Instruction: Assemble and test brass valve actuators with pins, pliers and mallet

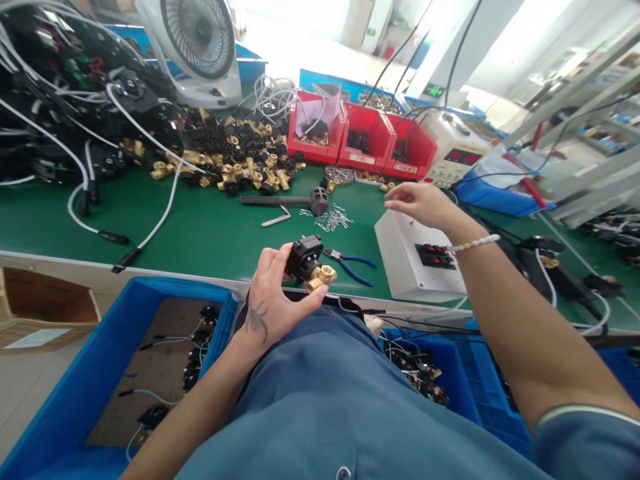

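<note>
My left hand (273,287) grips a motorized valve near the table's front edge, its black actuator box (306,257) above and its brass body (321,277) toward my thumb. Blue-handled pliers (353,265) lie just right of it. Farther right, my right hand (417,202) hovers over the back of a white box (400,257) with black terminals. Its fingers are bent together, and a small brass piece (387,187) shows by the fingertips; whether they hold it I cannot make out. Small metal clips (334,219) lie loose behind the pliers.
A black mallet-like tool (285,201) lies across the green table (210,233). Behind are piled brass valve bodies (250,170), red bins (365,137), a fan (200,47) and a power supply (453,150). Blue crates (125,320) stand below the edge; cables hang at left.
</note>
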A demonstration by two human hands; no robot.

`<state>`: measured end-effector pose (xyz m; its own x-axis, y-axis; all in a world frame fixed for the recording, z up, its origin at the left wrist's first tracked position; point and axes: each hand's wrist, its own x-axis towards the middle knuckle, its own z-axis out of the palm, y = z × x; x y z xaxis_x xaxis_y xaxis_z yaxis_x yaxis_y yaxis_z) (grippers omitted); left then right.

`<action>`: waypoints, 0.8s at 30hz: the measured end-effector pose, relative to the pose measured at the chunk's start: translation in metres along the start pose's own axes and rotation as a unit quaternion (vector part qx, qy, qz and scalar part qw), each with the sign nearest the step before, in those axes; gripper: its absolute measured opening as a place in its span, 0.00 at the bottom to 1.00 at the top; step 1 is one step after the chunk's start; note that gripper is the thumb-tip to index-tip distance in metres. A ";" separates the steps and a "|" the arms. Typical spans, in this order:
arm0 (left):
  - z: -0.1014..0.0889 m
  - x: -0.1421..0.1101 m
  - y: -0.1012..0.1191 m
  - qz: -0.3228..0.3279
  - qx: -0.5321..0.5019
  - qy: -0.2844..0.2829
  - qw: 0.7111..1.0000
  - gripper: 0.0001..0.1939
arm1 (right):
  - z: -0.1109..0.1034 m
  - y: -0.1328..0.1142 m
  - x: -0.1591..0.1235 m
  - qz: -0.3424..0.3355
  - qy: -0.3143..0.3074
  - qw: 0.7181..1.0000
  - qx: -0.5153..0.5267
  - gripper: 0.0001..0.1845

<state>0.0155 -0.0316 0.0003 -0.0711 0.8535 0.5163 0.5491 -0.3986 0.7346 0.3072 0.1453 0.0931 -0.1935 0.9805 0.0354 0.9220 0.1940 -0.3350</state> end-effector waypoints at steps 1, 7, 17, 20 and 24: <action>0.002 0.000 -0.003 -0.012 0.001 -0.005 1.000 0.33 | 0.006 -0.016 0.004 -0.037 0.001 0.999 0.007 0.16; 0.008 -0.001 -0.013 -0.057 0.001 -0.051 0.997 0.33 | 0.058 -0.100 0.033 -0.170 -0.143 0.970 -0.103 0.16; 0.004 0.006 -0.014 -0.092 -0.017 -0.084 0.992 0.34 | 0.082 -0.113 0.067 -0.147 -0.125 0.968 -0.163 0.20; 0.004 0.006 -0.015 -0.088 -0.021 -0.088 0.992 0.34 | 0.099 -0.121 0.071 -0.151 -0.148 0.961 -0.176 0.21; 0.004 0.005 -0.016 -0.080 -0.024 -0.094 0.992 0.35 | 0.116 -0.130 0.075 -0.137 -0.166 0.955 -0.203 0.19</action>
<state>0.0100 -0.0195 -0.0105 0.0050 0.9526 0.3043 0.5024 -0.2655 0.8228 0.1338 0.1898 0.0305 -0.4801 0.8398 -0.2535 0.8622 0.5050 0.0401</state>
